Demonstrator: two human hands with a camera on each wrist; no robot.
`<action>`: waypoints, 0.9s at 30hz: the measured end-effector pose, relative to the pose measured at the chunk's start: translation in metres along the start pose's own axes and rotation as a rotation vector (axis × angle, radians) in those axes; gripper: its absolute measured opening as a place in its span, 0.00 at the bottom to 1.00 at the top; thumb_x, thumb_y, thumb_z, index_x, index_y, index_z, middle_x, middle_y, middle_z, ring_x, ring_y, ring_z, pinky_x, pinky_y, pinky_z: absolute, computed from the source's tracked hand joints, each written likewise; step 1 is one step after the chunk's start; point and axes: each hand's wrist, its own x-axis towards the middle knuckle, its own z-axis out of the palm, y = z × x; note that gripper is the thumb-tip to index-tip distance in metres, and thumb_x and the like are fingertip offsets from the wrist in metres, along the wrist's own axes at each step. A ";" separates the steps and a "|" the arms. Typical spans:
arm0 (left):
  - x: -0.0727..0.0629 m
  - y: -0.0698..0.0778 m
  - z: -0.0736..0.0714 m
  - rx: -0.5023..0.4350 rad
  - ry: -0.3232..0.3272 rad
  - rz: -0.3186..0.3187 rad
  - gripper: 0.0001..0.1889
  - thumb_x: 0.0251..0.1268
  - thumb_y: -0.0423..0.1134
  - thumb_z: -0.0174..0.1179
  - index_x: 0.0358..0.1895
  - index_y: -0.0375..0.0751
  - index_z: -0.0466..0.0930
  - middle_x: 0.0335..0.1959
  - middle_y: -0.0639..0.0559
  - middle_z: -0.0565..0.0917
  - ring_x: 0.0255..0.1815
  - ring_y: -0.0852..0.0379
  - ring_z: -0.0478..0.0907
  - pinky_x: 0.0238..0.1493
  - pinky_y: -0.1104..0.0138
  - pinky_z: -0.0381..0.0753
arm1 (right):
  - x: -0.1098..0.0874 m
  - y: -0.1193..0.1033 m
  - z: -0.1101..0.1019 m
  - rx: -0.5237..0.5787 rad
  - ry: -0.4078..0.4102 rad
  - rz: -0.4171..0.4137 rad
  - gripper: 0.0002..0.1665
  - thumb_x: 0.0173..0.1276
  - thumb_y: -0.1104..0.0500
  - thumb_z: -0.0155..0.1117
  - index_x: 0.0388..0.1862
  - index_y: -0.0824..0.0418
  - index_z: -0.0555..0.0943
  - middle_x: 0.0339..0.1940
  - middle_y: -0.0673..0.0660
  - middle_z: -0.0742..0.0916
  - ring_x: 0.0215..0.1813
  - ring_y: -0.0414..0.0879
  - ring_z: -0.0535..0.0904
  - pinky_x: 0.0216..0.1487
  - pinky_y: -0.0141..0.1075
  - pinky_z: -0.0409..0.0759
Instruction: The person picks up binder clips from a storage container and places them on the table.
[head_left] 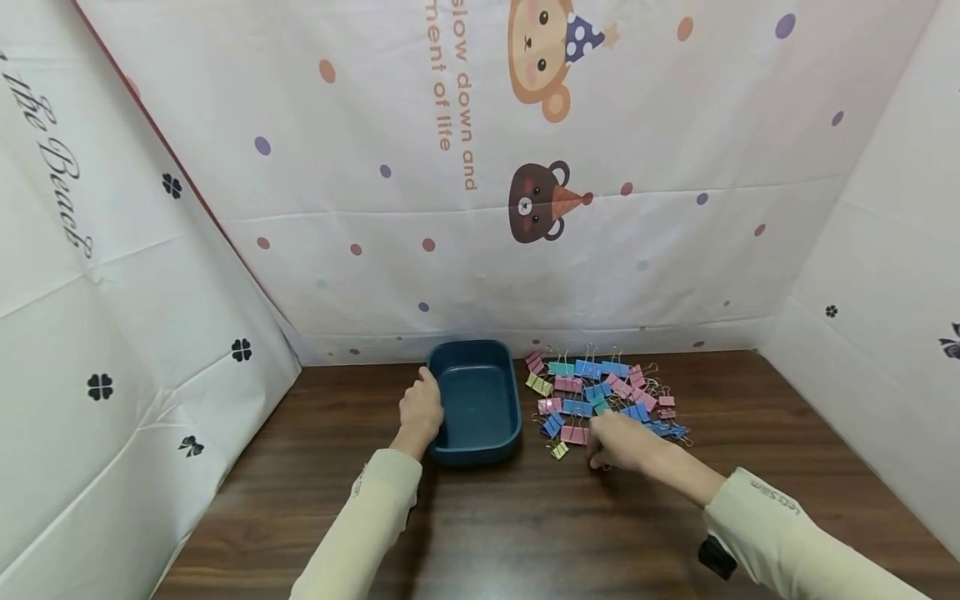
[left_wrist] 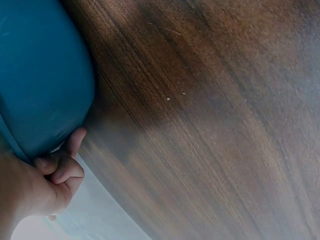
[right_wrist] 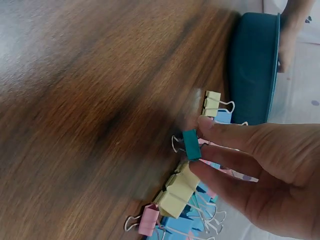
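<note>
My left hand (head_left: 422,410) grips the left side wall of a dark teal plastic bin (head_left: 477,400), fingers bent at its rim in the left wrist view. The bin stands upright with a bare floor inside. To the right of it, my right hand (head_left: 621,442) is at the near edge of a spread of coloured binder clips. In the right wrist view, its thumb and fingers pinch a small teal binder clip (right_wrist: 192,145) by one wire handle end. Yellow binder clips (right_wrist: 179,190) and a pink binder clip (right_wrist: 148,220) lie just beside the fingers.
Blue binder clips (head_left: 577,408) and others in pink, green and yellow lie on the brown wooden table (head_left: 510,533), right of the bin. A printed cloth (head_left: 420,275) hangs behind the table, with white cloth walls on both sides.
</note>
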 end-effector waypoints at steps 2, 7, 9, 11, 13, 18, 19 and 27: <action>0.000 0.000 -0.001 0.001 0.000 0.001 0.36 0.68 0.31 0.62 0.75 0.23 0.55 0.53 0.28 0.84 0.42 0.38 0.87 0.43 0.51 0.88 | -0.001 0.002 -0.001 -0.005 0.006 0.011 0.03 0.55 0.66 0.79 0.25 0.60 0.91 0.24 0.50 0.90 0.24 0.33 0.80 0.27 0.27 0.80; -0.001 0.003 -0.003 -0.004 0.001 -0.006 0.35 0.70 0.31 0.60 0.75 0.23 0.55 0.54 0.28 0.83 0.43 0.37 0.87 0.45 0.51 0.88 | -0.003 0.007 -0.001 -0.015 0.047 -0.008 0.04 0.55 0.69 0.78 0.24 0.62 0.90 0.24 0.53 0.90 0.24 0.36 0.82 0.27 0.27 0.80; 0.002 0.003 -0.001 0.006 0.014 -0.001 0.36 0.69 0.31 0.61 0.75 0.24 0.56 0.53 0.28 0.84 0.42 0.38 0.87 0.44 0.51 0.88 | -0.003 0.008 -0.002 -0.022 0.056 -0.026 0.05 0.54 0.70 0.77 0.24 0.63 0.90 0.24 0.53 0.90 0.25 0.39 0.84 0.28 0.29 0.82; 0.002 0.003 -0.002 0.009 0.012 -0.002 0.35 0.69 0.32 0.60 0.75 0.24 0.56 0.53 0.28 0.84 0.42 0.38 0.87 0.44 0.52 0.88 | -0.003 0.008 -0.003 -0.035 0.055 -0.023 0.05 0.55 0.69 0.78 0.24 0.62 0.90 0.23 0.52 0.89 0.27 0.39 0.84 0.29 0.30 0.83; 0.003 0.002 -0.002 0.007 0.004 -0.001 0.36 0.69 0.32 0.60 0.75 0.24 0.55 0.53 0.28 0.84 0.42 0.38 0.87 0.44 0.51 0.88 | -0.001 0.007 -0.006 -0.042 0.051 0.010 0.06 0.57 0.67 0.77 0.23 0.60 0.89 0.23 0.50 0.89 0.25 0.37 0.82 0.27 0.30 0.82; 0.007 0.000 -0.005 -0.041 -0.059 -0.021 0.37 0.70 0.31 0.60 0.76 0.25 0.52 0.53 0.28 0.83 0.43 0.36 0.86 0.45 0.49 0.87 | 0.016 0.004 -0.024 -0.068 0.074 0.094 0.07 0.63 0.65 0.72 0.25 0.62 0.88 0.22 0.52 0.88 0.21 0.34 0.75 0.24 0.29 0.77; 0.009 -0.001 -0.005 -0.045 -0.069 -0.024 0.37 0.70 0.31 0.60 0.76 0.25 0.52 0.53 0.28 0.83 0.43 0.36 0.86 0.45 0.48 0.86 | 0.022 0.004 -0.030 -0.075 0.082 0.108 0.05 0.65 0.64 0.71 0.29 0.65 0.88 0.25 0.55 0.89 0.21 0.36 0.76 0.25 0.30 0.78; 0.024 0.000 -0.011 -0.016 -0.148 -0.060 0.34 0.75 0.37 0.57 0.75 0.27 0.52 0.45 0.32 0.84 0.36 0.40 0.84 0.42 0.49 0.84 | 0.071 0.007 -0.069 -0.193 0.144 0.210 0.34 0.74 0.54 0.66 0.73 0.68 0.71 0.67 0.71 0.81 0.64 0.65 0.80 0.60 0.56 0.82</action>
